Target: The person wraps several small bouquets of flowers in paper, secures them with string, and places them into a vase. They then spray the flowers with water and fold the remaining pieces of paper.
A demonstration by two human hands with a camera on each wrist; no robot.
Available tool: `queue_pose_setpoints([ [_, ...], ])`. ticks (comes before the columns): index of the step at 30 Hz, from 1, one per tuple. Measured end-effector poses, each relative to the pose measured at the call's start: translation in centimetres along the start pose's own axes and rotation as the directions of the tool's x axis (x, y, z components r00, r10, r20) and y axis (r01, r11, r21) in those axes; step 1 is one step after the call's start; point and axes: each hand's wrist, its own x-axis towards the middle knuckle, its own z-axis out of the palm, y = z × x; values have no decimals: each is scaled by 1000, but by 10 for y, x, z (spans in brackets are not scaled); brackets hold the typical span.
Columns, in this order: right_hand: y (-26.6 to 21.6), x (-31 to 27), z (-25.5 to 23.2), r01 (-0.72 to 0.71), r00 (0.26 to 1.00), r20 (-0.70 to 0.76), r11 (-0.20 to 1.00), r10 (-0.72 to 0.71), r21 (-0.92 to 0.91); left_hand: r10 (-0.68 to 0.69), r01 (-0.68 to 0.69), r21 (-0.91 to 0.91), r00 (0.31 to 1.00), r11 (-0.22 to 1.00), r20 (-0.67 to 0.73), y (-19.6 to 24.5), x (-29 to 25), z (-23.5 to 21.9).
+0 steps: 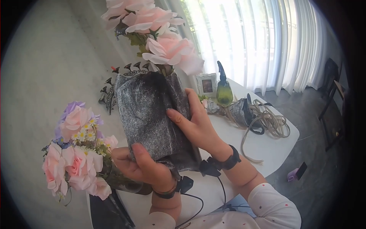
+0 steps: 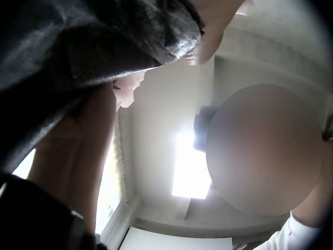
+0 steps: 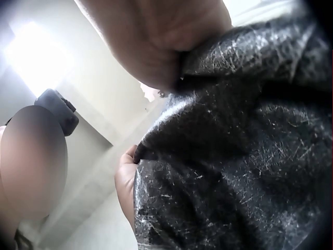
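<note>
Both hands hold a black-and-silver crinkled wrapping [image 1: 146, 110] in front of the body, with large pale pink roses [image 1: 169, 49] standing out of its top. The left hand [image 1: 146, 168] grips the wrapping's lower left corner, thumb on the front. On the right side, the right hand [image 1: 200, 124] holds the edge with its thumb across the front and its other fingers mostly hidden behind. The dark wrapping [image 2: 104, 41] fills the upper left of the left wrist view and much of the right wrist view [image 3: 234, 156], where the left hand [image 3: 126, 182] shows at its edge.
On the white table [image 1: 274, 152] stand a green bottle [image 1: 225, 93], a picture frame [image 1: 206, 84] and a coil of cord [image 1: 272, 120] by a grey wrapped bundle [image 1: 242, 110]. A second flower bunch [image 1: 80, 164] is at the left, near a dark metal ornament [image 1: 109, 95].
</note>
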Motion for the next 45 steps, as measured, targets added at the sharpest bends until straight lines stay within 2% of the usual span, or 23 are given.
queue_pose_setpoints([
  [3,12,5,-7,-35,999,4,996,35,83,-20,18,-57,1000,998,-21,1,4,2],
  [5,18,7,-10,13,999,-38,1000,-13,19,-5,4,-44,1000,999,-21,-2,4,0],
  [8,15,9,-9,43,994,-103,998,-37,51,19,-19,-12,1000,1000,-15,0,3,-1],
  [12,4,6,-4,20,982,-186,999,-26,-31,74,-74,0,997,997,-10,0,2,-1],
  [16,6,7,-9,48,995,-85,998,-51,-34,49,-49,14,999,999,7,4,1,-6],
  [18,7,8,-16,62,996,-63,997,-64,-42,7,2,82,995,997,-103,9,2,-7],
  [19,4,9,-19,74,997,-26,997,-75,-23,6,2,81,995,997,-100,11,3,-9],
  [21,4,9,-20,87,996,9,996,-86,-3,76,-58,108,982,992,-174,14,5,-14],
  [23,7,10,-16,-34,999,18,927,30,373,88,-75,77,979,994,-183,15,6,-14],
  [24,13,10,-16,-34,999,19,927,29,374,83,-70,70,974,995,-209,17,8,-11],
  [26,27,12,-14,-28,999,-21,970,34,242,79,-66,64,968,996,-236,18,8,-11],
  [27,28,13,-14,-27,999,-20,970,33,242,75,-51,110,971,993,-227,17,7,-13],
  [29,30,15,-13,102,983,-150,993,-110,-56,72,-38,155,973,987,-220,15,8,-14],
  [30,32,16,-13,104,982,-150,993,-111,-56,87,-54,150,971,987,-221,14,8,-14],
  [32,37,16,-14,9,988,-153,998,-18,-56,101,-69,146,970,987,-221,14,8,-14],
  [33,35,16,-14,9,988,-150,998,-18,-57,110,-79,142,968,987,-225,14,7,-13],
  [35,29,14,-15,-109,988,-109,993,105,-35,120,-89,139,966,986,-231,14,6,-12],
  [36,31,14,-15,-110,989,-107,993,106,-35,141,-112,134,963,985,-230,15,6,-11],
  [38,35,15,-15,81,987,-138,996,-85,-32,160,-133,130,960,983,-231,15,6,-11],
  [41,30,18,-22,121,967,-211,987,-141,-105,152,-129,108,958,986,-245,13,6,-16],
  [43,26,20,-29,128,950,-262,977,-170,-168,66,-67,-1,988,998,-143,14,3,-21],
  [45,26,22,-37,135,929,-309,963,-204,-231,46,-44,16,989,999,-137,18,1,-15],
])
